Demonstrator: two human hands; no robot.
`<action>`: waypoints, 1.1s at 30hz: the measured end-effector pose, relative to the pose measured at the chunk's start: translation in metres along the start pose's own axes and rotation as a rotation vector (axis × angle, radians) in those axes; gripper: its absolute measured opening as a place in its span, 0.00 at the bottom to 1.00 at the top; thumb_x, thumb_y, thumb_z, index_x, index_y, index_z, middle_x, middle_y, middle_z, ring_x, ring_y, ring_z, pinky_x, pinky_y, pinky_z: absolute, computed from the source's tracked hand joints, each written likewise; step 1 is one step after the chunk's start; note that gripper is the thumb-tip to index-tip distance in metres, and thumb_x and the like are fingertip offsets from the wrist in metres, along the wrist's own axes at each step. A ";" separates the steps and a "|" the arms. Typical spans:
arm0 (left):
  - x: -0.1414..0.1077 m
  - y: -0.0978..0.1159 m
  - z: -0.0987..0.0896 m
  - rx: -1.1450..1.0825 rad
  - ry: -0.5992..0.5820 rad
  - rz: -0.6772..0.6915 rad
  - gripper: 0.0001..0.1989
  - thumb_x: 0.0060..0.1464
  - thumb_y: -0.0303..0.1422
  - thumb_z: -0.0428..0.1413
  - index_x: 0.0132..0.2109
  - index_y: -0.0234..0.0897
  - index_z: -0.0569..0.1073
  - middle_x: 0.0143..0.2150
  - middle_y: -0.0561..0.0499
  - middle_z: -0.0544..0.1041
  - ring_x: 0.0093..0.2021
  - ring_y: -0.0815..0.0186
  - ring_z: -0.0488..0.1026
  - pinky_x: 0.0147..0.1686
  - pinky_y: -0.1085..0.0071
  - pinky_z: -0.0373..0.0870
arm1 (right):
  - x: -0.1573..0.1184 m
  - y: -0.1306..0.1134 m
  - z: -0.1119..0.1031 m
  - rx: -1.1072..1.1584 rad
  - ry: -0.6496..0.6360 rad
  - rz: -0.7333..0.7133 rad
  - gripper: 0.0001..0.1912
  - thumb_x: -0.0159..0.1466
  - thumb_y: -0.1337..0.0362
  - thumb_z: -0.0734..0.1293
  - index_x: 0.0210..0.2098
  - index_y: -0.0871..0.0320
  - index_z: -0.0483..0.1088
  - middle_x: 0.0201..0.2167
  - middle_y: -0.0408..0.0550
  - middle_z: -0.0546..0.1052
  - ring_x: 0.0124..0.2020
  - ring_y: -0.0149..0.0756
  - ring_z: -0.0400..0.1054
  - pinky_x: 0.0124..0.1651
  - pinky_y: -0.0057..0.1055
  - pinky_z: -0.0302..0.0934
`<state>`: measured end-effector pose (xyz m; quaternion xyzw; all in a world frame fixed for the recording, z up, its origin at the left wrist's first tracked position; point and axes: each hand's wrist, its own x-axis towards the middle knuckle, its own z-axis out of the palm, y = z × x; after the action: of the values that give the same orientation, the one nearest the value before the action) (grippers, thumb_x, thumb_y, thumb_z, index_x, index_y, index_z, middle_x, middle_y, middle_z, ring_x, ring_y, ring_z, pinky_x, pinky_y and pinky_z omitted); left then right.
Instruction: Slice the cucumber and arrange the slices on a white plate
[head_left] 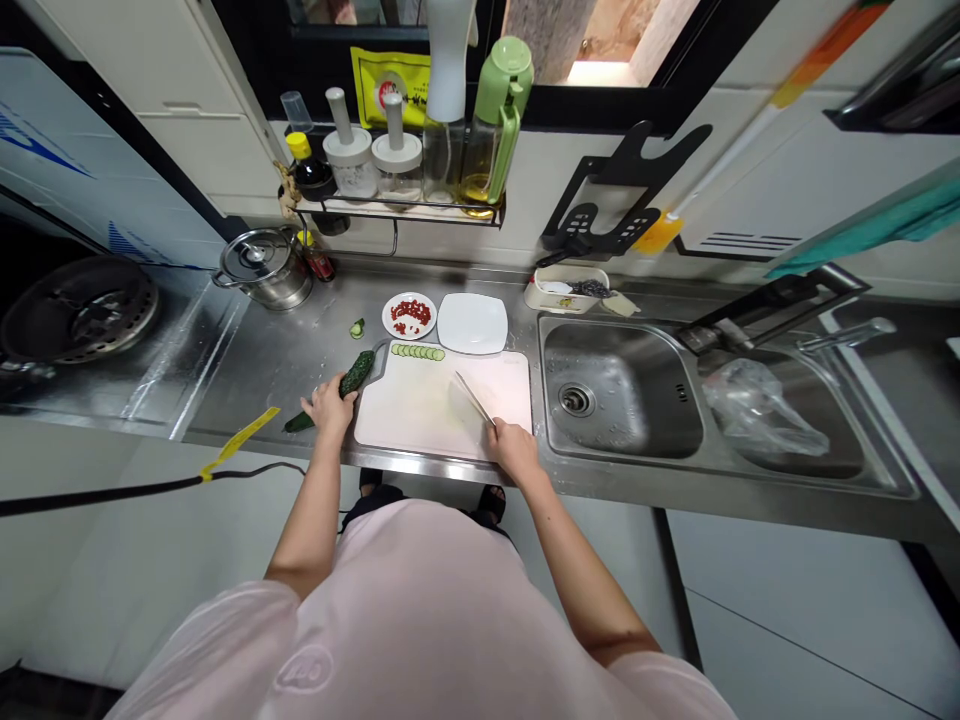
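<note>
My left hand point(330, 407) is wrapped round a dark green cucumber point(358, 372) on the steel counter, just left of the cutting board. In my right hand point(513, 446) is a knife point(474, 396), its blade pointing up and left over the board's right half. The white cutting board point(405, 415) lies near the counter's front edge. A row of cucumber slices point(418, 352) rests along its top left edge. Behind the board stand a small plate with chopped red pieces point(411, 316) and a white square plate point(472, 323). A cucumber end point(358, 328) sits on the counter.
To the right is a sink point(622, 390), with a plastic bag point(761, 405) in the second basin. A lidded pot point(266, 268) and a black pan point(79, 308) stand to the left. Above the board hangs a rack point(405, 209) with jars and bottles.
</note>
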<state>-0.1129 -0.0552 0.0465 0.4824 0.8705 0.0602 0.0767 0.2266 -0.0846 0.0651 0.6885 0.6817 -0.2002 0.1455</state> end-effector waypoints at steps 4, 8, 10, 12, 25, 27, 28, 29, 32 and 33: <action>0.010 -0.003 0.006 -0.002 0.043 -0.060 0.22 0.54 0.42 0.53 0.56 0.49 0.65 0.53 0.44 0.71 0.54 0.51 0.64 0.57 0.45 0.48 | 0.001 0.001 0.001 -0.002 0.020 -0.016 0.22 0.69 0.55 0.49 0.47 0.56 0.69 0.39 0.55 0.76 0.42 0.41 0.71 0.42 0.32 0.58; 0.017 -0.004 0.013 -0.004 0.060 -0.069 0.22 0.53 0.42 0.54 0.55 0.48 0.66 0.52 0.44 0.71 0.54 0.51 0.64 0.57 0.45 0.48 | 0.001 0.002 0.002 0.001 0.020 -0.021 0.22 0.69 0.56 0.48 0.47 0.57 0.69 0.39 0.55 0.76 0.42 0.42 0.71 0.42 0.32 0.58; 0.019 -0.004 0.016 -0.003 0.059 -0.071 0.22 0.53 0.42 0.54 0.54 0.48 0.66 0.52 0.44 0.71 0.54 0.51 0.64 0.57 0.45 0.47 | 0.001 0.002 0.002 0.001 0.022 -0.021 0.23 0.69 0.56 0.48 0.47 0.57 0.69 0.39 0.55 0.76 0.42 0.42 0.71 0.42 0.32 0.58; 0.020 -0.004 0.018 -0.002 0.057 -0.074 0.21 0.53 0.42 0.53 0.54 0.47 0.66 0.52 0.44 0.71 0.54 0.51 0.64 0.58 0.45 0.46 | 0.001 0.003 0.002 -0.001 0.028 -0.028 0.23 0.69 0.56 0.48 0.47 0.57 0.69 0.39 0.55 0.76 0.42 0.42 0.71 0.42 0.32 0.58; 0.012 -0.002 0.014 0.039 0.061 -0.063 0.23 0.51 0.41 0.54 0.55 0.48 0.66 0.51 0.46 0.71 0.53 0.52 0.65 0.59 0.44 0.44 | 0.001 0.003 0.002 -0.008 0.004 -0.039 0.23 0.69 0.56 0.47 0.48 0.56 0.68 0.40 0.55 0.76 0.42 0.42 0.71 0.42 0.32 0.58; 0.010 0.000 0.010 0.029 0.051 -0.069 0.23 0.51 0.41 0.54 0.56 0.47 0.65 0.52 0.45 0.70 0.54 0.52 0.64 0.59 0.44 0.43 | 0.000 0.002 0.000 -0.013 0.006 -0.033 0.22 0.69 0.56 0.48 0.48 0.56 0.68 0.39 0.55 0.76 0.42 0.41 0.71 0.42 0.32 0.58; 0.008 0.002 0.007 0.019 0.054 -0.072 0.24 0.52 0.42 0.54 0.56 0.46 0.65 0.53 0.45 0.70 0.55 0.51 0.63 0.59 0.44 0.42 | 0.000 0.001 0.000 -0.015 0.006 -0.028 0.22 0.69 0.56 0.48 0.48 0.56 0.68 0.39 0.55 0.76 0.42 0.41 0.71 0.42 0.31 0.58; 0.005 0.005 0.003 0.008 0.062 -0.072 0.25 0.52 0.42 0.54 0.57 0.45 0.64 0.54 0.44 0.69 0.55 0.51 0.62 0.59 0.44 0.42 | -0.001 0.000 -0.001 -0.016 0.005 -0.022 0.22 0.69 0.56 0.48 0.48 0.56 0.68 0.40 0.55 0.76 0.42 0.41 0.71 0.42 0.31 0.58; -0.008 0.022 -0.007 -0.023 0.119 -0.030 0.28 0.53 0.42 0.52 0.61 0.43 0.60 0.58 0.42 0.64 0.60 0.49 0.55 0.60 0.44 0.40 | -0.002 -0.001 -0.003 -0.014 -0.009 -0.008 0.23 0.69 0.55 0.48 0.48 0.56 0.68 0.40 0.55 0.76 0.43 0.41 0.71 0.42 0.31 0.58; -0.014 0.030 -0.008 -0.035 0.121 0.013 0.27 0.54 0.41 0.51 0.61 0.44 0.60 0.59 0.42 0.63 0.60 0.50 0.54 0.60 0.46 0.40 | -0.002 -0.001 -0.004 -0.014 -0.013 -0.006 0.23 0.69 0.55 0.48 0.48 0.56 0.68 0.40 0.55 0.76 0.43 0.41 0.71 0.43 0.31 0.58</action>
<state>-0.0819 -0.0512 0.0607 0.4819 0.8693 0.1051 0.0320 0.2254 -0.0844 0.0693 0.6843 0.6840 -0.2002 0.1541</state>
